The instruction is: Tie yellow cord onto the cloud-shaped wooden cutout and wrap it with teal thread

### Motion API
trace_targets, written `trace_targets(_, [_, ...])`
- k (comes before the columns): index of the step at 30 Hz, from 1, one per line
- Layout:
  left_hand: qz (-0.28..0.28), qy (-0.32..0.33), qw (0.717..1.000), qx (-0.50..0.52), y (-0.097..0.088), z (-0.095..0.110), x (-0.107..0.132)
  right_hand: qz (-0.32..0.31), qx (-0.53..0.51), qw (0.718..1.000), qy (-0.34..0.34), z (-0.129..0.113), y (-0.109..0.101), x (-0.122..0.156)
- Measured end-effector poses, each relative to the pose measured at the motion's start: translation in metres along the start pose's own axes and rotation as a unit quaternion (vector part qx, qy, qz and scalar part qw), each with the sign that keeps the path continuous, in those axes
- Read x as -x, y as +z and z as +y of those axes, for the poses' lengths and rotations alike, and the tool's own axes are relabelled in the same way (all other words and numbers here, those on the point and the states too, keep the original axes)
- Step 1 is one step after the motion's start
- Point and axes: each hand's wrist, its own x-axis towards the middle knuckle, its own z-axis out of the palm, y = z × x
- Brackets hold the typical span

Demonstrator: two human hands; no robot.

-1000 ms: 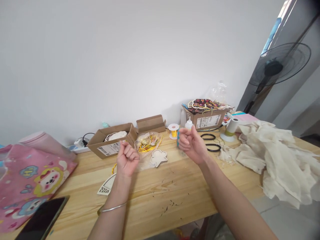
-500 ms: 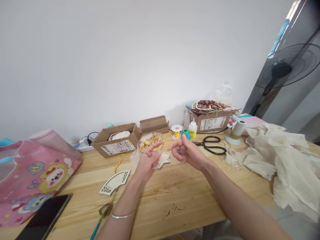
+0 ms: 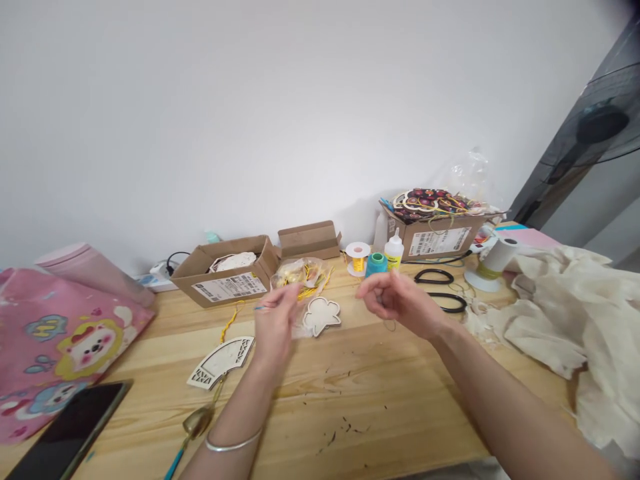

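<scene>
My left hand [image 3: 276, 323] is raised over the table, its fingers drawn together. A small blue bit [image 3: 260, 308] shows at its fingers; whatever they may hold is too small to make out. Across from it, to the right, my right hand [image 3: 405, 305] has its fingers curled in a pinch, and a thin dark thread [image 3: 391, 326] loops beneath it. On the table between the hands lies a pale wooden flower-shaped piece [image 3: 321, 315], touched by neither. A fan-shaped wooden piece [image 3: 221, 362] with a yellow cord rests left of my left forearm.
Behind the hands stand a carton [image 3: 227, 273], a bag of yellow cords [image 3: 305, 275], a yellow spool [image 3: 357, 257], a teal thread cone [image 3: 377, 265] and a glue bottle [image 3: 395, 250]. Black scissors [image 3: 447, 302] and cream cloth [image 3: 545, 313] lie right; a phone [image 3: 70, 430] and spoon [image 3: 197, 421] left.
My hands have moved apart, the left to the left and the right to the right, with the thread following the right hand. More of the flower-shaped piece shows. The view has shifted slightly.
</scene>
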Motion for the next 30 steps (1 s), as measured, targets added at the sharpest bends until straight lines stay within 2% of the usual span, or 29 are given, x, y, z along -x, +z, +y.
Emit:
trace_targets(3, [0.055, 0.004, 0.993, 0.101, -0.012, 0.006, -0.012, 0.046, 0.016, 0.998, -0.031, -0.013, -0.01, 0.005])
trace_targets(6, [0.113, 0.019, 0.982, 0.151, -0.026, 0.01, -0.024, 0.109, 0.037, 0.992, -0.059, -0.024, -0.02, 0.008])
trace_targets(9, [0.15, 0.025, 0.975, 0.161, -0.035, 0.012, -0.031, 0.173, 0.047, 0.98, -0.093, -0.028, -0.026, 0.008])
trace_targets(11, [0.142, 0.031, 0.982, 0.124, -0.033, 0.012, -0.029, 0.187, 0.055, 0.976, -0.098, -0.025, -0.027, 0.007])
trace_targets(13, [0.088, 0.034, 0.995, 0.043, -0.024, 0.011, -0.021, 0.171, 0.069, 0.979, -0.087, -0.018, -0.024, 0.004])
trace_targets(14, [0.045, 0.037, 0.998, -0.013, -0.017, 0.009, -0.015, 0.155, 0.079, 0.982, -0.076, -0.013, -0.021, 0.002])
trace_targets(15, [-0.027, 0.03, 0.997, -0.072, -0.011, 0.007, -0.008, 0.138, 0.09, 0.984, -0.063, -0.008, -0.018, 0.001])
trace_targets(16, [-0.102, 0.016, 0.987, -0.124, -0.004, 0.005, 0.0, 0.121, 0.101, 0.986, -0.05, -0.003, -0.014, -0.001])
trace_targets(18, [-0.241, 0.018, 0.95, -0.199, 0.006, -0.001, 0.013, 0.084, 0.126, 0.988, -0.032, 0.006, -0.005, -0.003])
trace_targets(20, [-0.331, 0.025, 0.91, -0.246, 0.012, -0.007, 0.023, 0.047, 0.156, 0.986, -0.024, 0.013, 0.005, -0.004])
trace_targets(22, [-0.358, 0.031, 0.895, -0.265, 0.014, -0.012, 0.029, 0.016, 0.187, 0.982, -0.021, 0.017, 0.015, -0.004])
trace_targets(26, [-0.362, 0.024, 0.895, -0.258, 0.01, -0.017, 0.028, -0.001, 0.223, 0.975, -0.026, 0.019, 0.026, -0.002])
trace_targets(28, [-0.342, 0.015, 0.907, -0.244, 0.007, -0.017, 0.024, 0.022, 0.216, 0.975, -0.04, 0.018, 0.025, -0.001])
trace_targets(30, [-0.293, -0.002, 0.933, -0.209, 0.005, -0.015, 0.019, 0.064, 0.189, 0.978, -0.065, 0.018, 0.019, 0.0])
